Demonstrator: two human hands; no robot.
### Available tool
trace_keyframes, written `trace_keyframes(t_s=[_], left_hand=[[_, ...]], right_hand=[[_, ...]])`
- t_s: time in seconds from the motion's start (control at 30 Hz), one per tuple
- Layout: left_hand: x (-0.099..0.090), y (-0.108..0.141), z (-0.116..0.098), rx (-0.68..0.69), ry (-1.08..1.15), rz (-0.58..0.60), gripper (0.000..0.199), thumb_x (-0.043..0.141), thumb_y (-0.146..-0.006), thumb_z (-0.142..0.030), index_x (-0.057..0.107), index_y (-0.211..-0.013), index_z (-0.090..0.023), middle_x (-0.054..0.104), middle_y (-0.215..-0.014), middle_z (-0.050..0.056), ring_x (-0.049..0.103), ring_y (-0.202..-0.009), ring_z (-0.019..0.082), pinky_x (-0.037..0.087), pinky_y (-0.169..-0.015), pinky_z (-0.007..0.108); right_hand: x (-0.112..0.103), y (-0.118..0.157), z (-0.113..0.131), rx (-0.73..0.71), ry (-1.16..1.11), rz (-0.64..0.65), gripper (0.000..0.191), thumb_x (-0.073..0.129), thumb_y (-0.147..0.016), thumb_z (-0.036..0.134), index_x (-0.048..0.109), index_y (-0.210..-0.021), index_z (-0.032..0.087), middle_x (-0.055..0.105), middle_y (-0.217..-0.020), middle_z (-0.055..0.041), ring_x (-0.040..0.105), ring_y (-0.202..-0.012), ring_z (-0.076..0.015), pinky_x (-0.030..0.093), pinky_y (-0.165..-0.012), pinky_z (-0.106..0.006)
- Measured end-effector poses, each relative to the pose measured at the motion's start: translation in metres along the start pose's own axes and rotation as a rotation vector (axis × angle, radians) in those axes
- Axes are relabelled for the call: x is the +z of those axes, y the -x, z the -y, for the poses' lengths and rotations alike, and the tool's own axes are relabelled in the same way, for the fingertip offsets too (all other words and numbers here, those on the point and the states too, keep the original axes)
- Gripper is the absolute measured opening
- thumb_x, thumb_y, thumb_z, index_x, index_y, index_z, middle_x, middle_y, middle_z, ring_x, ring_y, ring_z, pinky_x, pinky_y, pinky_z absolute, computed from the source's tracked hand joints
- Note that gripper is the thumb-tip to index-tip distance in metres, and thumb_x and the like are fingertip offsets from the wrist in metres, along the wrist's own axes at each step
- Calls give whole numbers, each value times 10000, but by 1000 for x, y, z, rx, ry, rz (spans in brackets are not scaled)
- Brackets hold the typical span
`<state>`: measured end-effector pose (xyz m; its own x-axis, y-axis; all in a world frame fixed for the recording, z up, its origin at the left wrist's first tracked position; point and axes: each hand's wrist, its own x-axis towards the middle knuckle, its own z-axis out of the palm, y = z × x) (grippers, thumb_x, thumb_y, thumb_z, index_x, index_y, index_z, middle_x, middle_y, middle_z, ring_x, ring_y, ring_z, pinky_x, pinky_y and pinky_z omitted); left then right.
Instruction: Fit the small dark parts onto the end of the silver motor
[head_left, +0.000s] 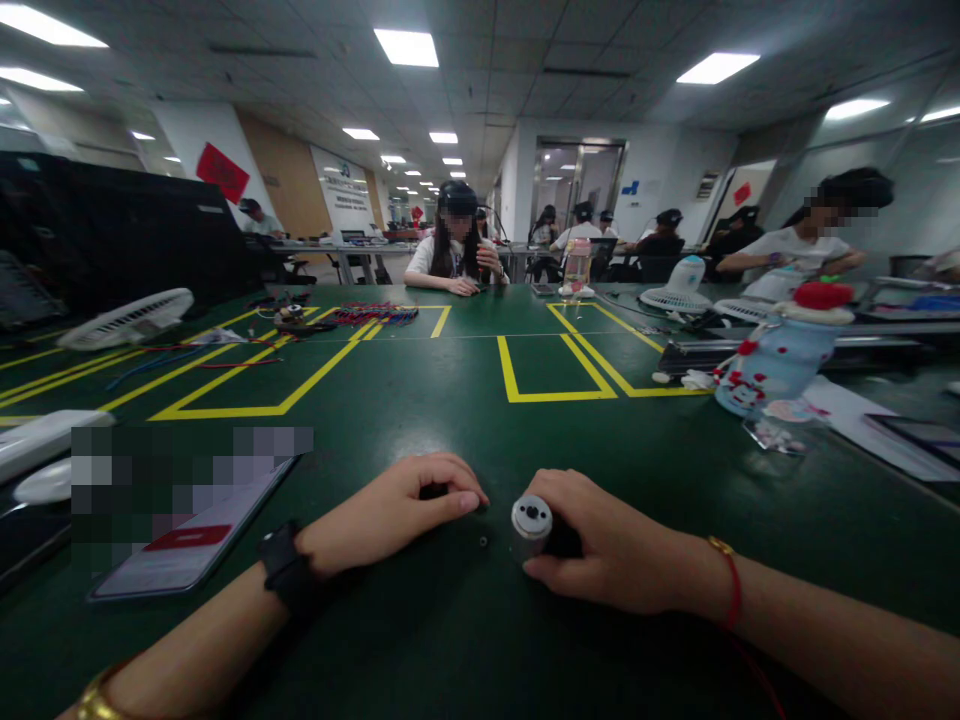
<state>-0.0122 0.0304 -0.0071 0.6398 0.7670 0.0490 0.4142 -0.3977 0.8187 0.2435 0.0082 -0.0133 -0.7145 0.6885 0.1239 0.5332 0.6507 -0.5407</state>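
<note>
My right hand is wrapped around a silver cylindrical motor, which stands upright with small dark holes in its top face. To the left of it, my left hand hovers low over the table with its fingers curled and the thumb near the fingertips. Whatever the fingertips pinch, if anything, is too small to name. A tiny ring-like metal piece lies on the green table, between the two hands and just below the left fingertips.
A phone lies left of my left forearm. Right of centre stand a light-blue bottle and a clear packet. Farther off are yellow tape outlines, a bundle of red and blue wires, white fans and a seated person opposite.
</note>
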Motion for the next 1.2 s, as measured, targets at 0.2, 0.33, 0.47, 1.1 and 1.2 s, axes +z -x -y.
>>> trace_keyframes(t_s=[0.2, 0.33, 0.47, 1.1, 1.2], left_hand=[[-6, 1, 4, -228, 120, -150, 316, 486, -936, -456, 669, -1019, -211, 673, -997, 37, 604, -948, 235, 446, -821, 334], [-11, 2, 14, -257, 92, -241, 285, 488, -935, -420, 635, -1056, -209, 658, -1001, 37, 599, -935, 231, 441, -816, 339], [-13, 4, 16, -134, -59, -145, 86, 578, -865, -246, 639, -907, -201, 632, -1091, 43, 584, -1009, 224, 433, -905, 353], [8, 9, -7, 8, -290, 12, 218, 777, -723, -251, 631, -882, -225, 544, -1242, 32, 464, -1175, 277, 347, -1018, 467], [10, 8, -7, 18, -299, 7, 201, 765, -749, -265, 668, -924, -246, 554, -1227, 30, 472, -1172, 277, 349, -1013, 463]], right_hand=[[0, 0, 0, 5, -22, -7, 263, 688, -769, 250, 553, -987, 192, 583, -979, -41, 508, -845, -194, 399, -780, -339], [-1, 0, 1, 22, -23, -6, 264, 690, -757, 249, 554, -976, 190, 580, -967, -36, 506, -830, -189, 399, -764, -335], [-1, 0, 1, 18, -26, -9, 261, 684, -752, 244, 553, -972, 190, 577, -964, -36, 506, -830, -189, 396, -765, -335], [4, 1, -3, 16, -52, -56, 253, 653, -693, 156, 528, -908, 195, 542, -904, -3, 472, -770, -161, 377, -716, -302], [5, 1, -3, 17, -66, -52, 264, 654, -693, 157, 532, -923, 198, 546, -914, -4, 476, -776, -163, 379, -716, -302]])
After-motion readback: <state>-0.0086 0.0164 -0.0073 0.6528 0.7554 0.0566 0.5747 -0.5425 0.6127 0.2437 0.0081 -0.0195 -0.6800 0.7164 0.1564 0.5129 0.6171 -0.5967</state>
